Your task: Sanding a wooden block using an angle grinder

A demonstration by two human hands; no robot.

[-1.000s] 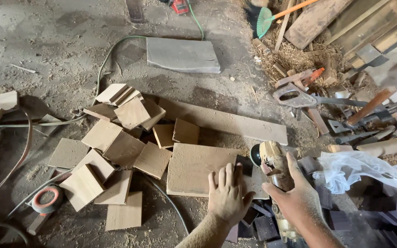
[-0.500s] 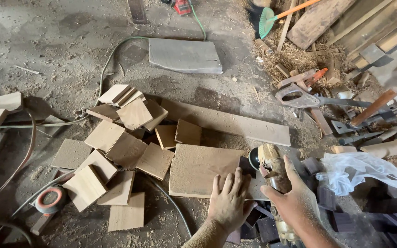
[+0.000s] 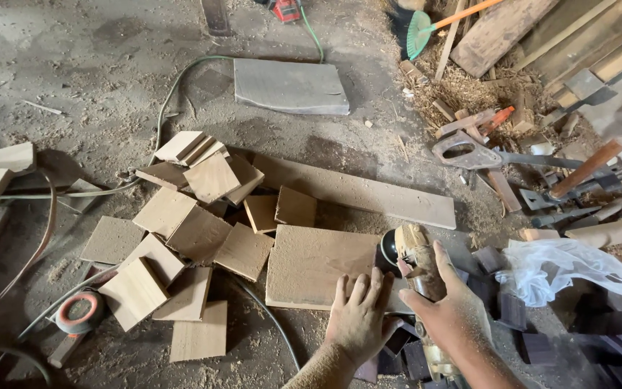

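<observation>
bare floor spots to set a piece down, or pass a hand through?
Free: dusty floor upper left, bordered by the green cable and grey slab; a strip between that slab and the long plank. Crowded: the cut wood squares left of the left hand, and tools and scrap on the right.

Two hands: left hand [image 3: 359,317], right hand [image 3: 449,311]. One large board [image 3: 314,263] under left; one long plank [image 3: 358,192] beyond; about fifteen small square wood pieces [image 3: 181,230] left of hands; one grey slab [image 3: 289,86] far ahead.
</observation>
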